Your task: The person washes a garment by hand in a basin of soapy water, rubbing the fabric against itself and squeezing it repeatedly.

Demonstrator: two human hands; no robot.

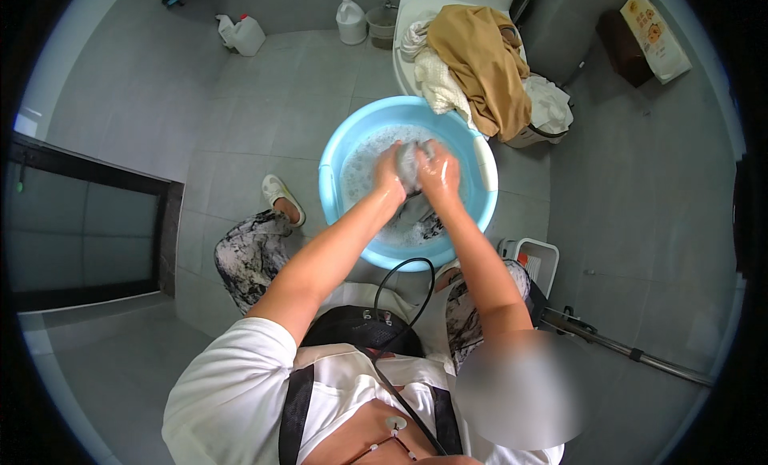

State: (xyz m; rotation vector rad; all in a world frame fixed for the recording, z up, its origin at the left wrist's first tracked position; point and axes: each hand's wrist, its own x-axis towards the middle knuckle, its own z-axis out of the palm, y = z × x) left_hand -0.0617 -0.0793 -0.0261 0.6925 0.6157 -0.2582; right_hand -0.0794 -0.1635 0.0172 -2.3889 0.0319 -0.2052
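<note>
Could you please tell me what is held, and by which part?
The left hand and right hand grip a soapy grey cloth by a bunched part.

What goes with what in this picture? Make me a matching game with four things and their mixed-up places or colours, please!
Things:
1. basin
2. brown cloth
3. grey cloth
4. pump bottle

Places and colours:
A. white, on the floor
B. between the left hand and the right hand
C. heaped on the toilet
D. light blue, with foamy water inside

Right pairs: 1-D, 2-C, 3-B, 4-A
</note>
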